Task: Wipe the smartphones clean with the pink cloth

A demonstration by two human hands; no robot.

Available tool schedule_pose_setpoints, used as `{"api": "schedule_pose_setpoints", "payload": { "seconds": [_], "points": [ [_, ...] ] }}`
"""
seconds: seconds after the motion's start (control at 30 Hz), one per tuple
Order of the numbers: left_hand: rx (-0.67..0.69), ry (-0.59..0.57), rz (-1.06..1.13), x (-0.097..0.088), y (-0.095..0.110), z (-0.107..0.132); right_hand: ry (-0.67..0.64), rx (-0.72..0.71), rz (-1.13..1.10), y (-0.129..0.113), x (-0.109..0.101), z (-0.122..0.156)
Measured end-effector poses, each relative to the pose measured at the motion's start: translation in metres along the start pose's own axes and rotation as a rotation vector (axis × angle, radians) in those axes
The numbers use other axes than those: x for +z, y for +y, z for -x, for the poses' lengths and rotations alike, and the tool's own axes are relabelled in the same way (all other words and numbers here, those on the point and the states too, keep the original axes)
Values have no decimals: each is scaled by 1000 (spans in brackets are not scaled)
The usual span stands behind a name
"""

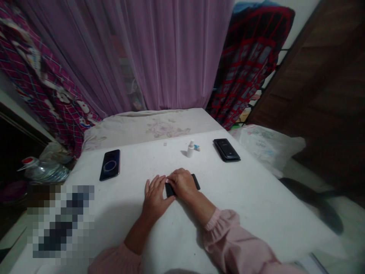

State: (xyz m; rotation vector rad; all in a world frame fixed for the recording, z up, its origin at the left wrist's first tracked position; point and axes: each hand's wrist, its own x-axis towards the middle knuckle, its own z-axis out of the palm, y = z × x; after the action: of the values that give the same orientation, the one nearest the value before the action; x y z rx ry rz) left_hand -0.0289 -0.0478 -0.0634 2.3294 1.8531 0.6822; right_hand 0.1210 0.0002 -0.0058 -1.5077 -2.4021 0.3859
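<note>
A black phone-like slab point(170, 190) lies flat on the white-covered table, turned sideways and largely hidden under my hands. My left hand point(155, 196) braces its left end, thumb at the near edge and fingers at the far edge. Across the middle of the slab reaches my right hand point(183, 184), its fingers pinched together near the left end. A tiny pale bit shows at those fingertips, too small to name. Beyond the hands stands a small white spray bottle point(190, 149), with a small blue-and-white item point(196, 147) beside it.
A dark phone point(110, 164) lies at the left, and black phones or cases point(226, 149) are stacked at the right. Past the bottle is a tiny pale square point(165, 144). A plastic bag point(265, 146) hangs off the right side. Purple curtains point(171, 57) close the back.
</note>
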Motion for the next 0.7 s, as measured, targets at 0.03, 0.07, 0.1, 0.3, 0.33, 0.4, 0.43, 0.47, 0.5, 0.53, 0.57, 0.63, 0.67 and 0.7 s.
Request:
{"api": "schedule_pose_setpoints", "payload": {
  "seconds": [0.03, 0.07, 0.1, 0.3, 0.33, 0.4, 0.43, 0.47, 0.5, 0.53, 0.57, 0.63, 0.67, 0.7],
  "points": [
    [5, 5, 3, 0, 0, 0, 4, -6, -4, 3, -1, 2],
    [12, 10, 8, 0, 0, 0, 13, -8, -10, 9, -2, 4],
    [18, 13, 13, 0, 0, 0, 27, -5, -16, 18, -4, 8],
    [17, -12, 27, -3, 0, 0, 125, 86, -26, 85, -19, 38],
    [16, -12, 27, -3, 1, -1, 133, 107, -33, 92, -20, 42],
    [17, -10, 24, -4, 1, -1, 145, 140, -54, 97, -20, 44],
    [19, -9, 20, -3, 1, -1, 149, 149, -64, 95, -19, 44],
    [23, -9, 17, -3, 1, 0, 154, 153, -74, 91, -17, 41],
    [27, -9, 13, -3, 1, 0, 159, 150, -84, 84, -15, 38],
    [33, -9, 10, -3, 1, 0, 162, 139, -96, 76, -11, 34],
    [39, -8, 8, -2, 1, 0, 165, 119, -109, 67, -7, 30],
    [48, -6, 4, -2, 0, 0, 169, 65, -133, 48, 2, 22],
    [50, -4, 2, -2, 0, 1, 175, 37, -141, 41, 7, 19],
    [50, 0, 0, -2, -1, 1, 182, 10, -147, 36, 10, 17]
  ]
}}
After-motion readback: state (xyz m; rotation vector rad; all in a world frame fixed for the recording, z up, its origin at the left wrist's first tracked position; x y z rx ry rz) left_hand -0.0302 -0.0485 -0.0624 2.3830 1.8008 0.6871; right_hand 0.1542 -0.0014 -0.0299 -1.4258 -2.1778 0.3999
